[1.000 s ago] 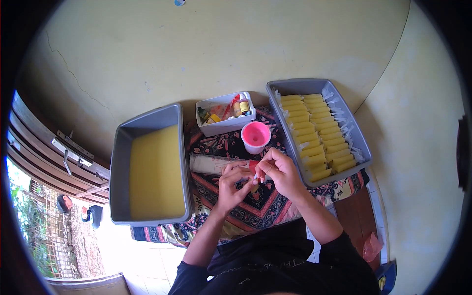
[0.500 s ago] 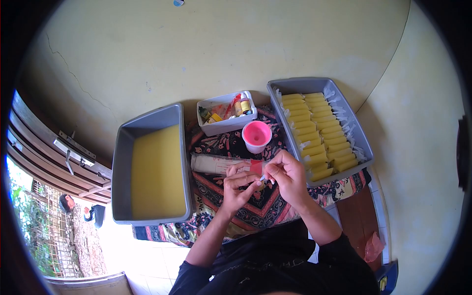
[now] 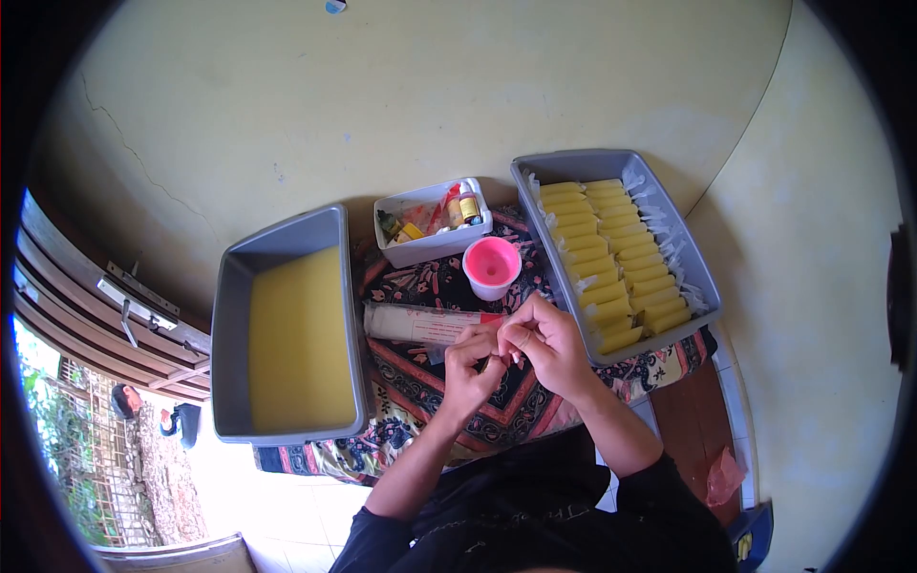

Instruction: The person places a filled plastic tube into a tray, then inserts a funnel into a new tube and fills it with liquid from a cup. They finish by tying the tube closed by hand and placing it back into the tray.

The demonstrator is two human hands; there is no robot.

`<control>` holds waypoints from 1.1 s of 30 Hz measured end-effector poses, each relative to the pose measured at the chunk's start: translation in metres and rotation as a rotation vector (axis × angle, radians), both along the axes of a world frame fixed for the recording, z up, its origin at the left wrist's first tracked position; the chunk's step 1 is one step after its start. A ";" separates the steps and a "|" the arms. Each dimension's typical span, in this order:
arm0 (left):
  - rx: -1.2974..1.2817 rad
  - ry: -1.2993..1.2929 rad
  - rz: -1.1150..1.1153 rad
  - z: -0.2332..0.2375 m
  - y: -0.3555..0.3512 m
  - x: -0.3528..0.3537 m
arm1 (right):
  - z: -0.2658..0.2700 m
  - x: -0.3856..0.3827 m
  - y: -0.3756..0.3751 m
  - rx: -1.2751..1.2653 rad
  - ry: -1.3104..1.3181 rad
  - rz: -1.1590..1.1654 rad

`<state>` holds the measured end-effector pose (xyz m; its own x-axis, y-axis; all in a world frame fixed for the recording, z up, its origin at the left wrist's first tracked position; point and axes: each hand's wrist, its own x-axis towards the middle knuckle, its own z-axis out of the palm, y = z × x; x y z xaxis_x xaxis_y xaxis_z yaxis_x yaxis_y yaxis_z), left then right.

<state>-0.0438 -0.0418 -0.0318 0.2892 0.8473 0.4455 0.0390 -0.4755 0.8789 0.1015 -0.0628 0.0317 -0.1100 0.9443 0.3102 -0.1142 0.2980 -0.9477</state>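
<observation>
My left hand (image 3: pixel 471 371) and my right hand (image 3: pixel 546 346) meet above the patterned cloth (image 3: pixel 511 413), fingertips together. The fingers of both are closed in a pinch; what lies between them is too small to make out. Just behind them stands a white cup with a pink funnel (image 3: pixel 493 263). A clear plastic packet (image 3: pixel 411 323) with white and red on it lies flat behind my left hand.
A grey tub (image 3: pixel 358 382) of yellow liquid stands at the left. To the right, another grey tub (image 3: pixel 707 277) holds several filled yellow tubes. A white box (image 3: pixel 430 250) with bottles sits at the back. Outside, at lower left, a person (image 3: pixel 127 400) shows.
My left hand's fingers have curled inward, and both hands have drawn closer together. The small pale thing seen between the fingertips is now hidden. The view has shifted slightly.
</observation>
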 end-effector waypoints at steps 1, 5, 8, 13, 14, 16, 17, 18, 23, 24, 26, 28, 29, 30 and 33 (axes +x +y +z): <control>-0.039 -0.014 -0.003 -0.001 -0.002 -0.001 | -0.002 0.001 0.000 0.003 0.014 -0.001; -0.064 -0.053 0.008 0.005 -0.008 0.001 | -0.007 0.002 -0.001 0.014 0.047 -0.023; -0.061 -0.051 -0.008 0.006 -0.012 0.000 | -0.006 0.001 -0.004 0.034 0.036 -0.040; -0.072 -0.107 -0.078 0.000 -0.011 0.003 | -0.004 0.004 -0.008 0.018 0.021 -0.053; -0.073 -0.107 -0.079 -0.003 -0.012 0.002 | -0.004 0.004 -0.009 0.009 0.014 -0.068; -0.190 -0.094 -0.111 -0.009 -0.011 0.002 | -0.006 0.006 -0.006 0.002 0.026 -0.064; -0.187 -0.097 -0.112 -0.011 -0.011 0.002 | -0.006 0.009 -0.005 -0.006 0.036 -0.058; -0.285 -0.109 -0.142 -0.010 -0.011 0.002 | -0.003 0.011 -0.002 -0.004 0.032 -0.059; -0.286 0.037 -0.151 0.010 -0.010 0.003 | 0.012 0.026 0.014 0.011 0.046 -0.032; -0.227 0.031 -0.126 0.008 -0.007 0.004 | 0.014 0.027 0.018 0.011 -0.012 -0.017; -0.167 0.023 -0.100 0.005 0.001 0.004 | 0.019 0.028 0.025 0.023 -0.035 0.007; -0.299 -0.111 -0.030 0.008 0.010 0.003 | 0.024 0.031 0.034 0.045 -0.076 0.047; -0.346 -0.211 0.010 0.010 0.014 0.004 | 0.025 0.036 0.042 0.069 -0.121 0.094; -0.372 -0.298 0.035 0.011 0.022 0.003 | 0.029 0.035 0.047 0.069 -0.121 0.091; -0.400 -0.454 0.119 0.031 0.042 -0.001 | 0.038 0.034 0.064 0.057 -0.394 -0.027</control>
<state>-0.0449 0.0006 -0.0009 0.0379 0.9889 0.1434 -0.3486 -0.1214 0.9294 0.1356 0.0008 0.0700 -0.2068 0.9309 0.3011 0.2632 0.3493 -0.8993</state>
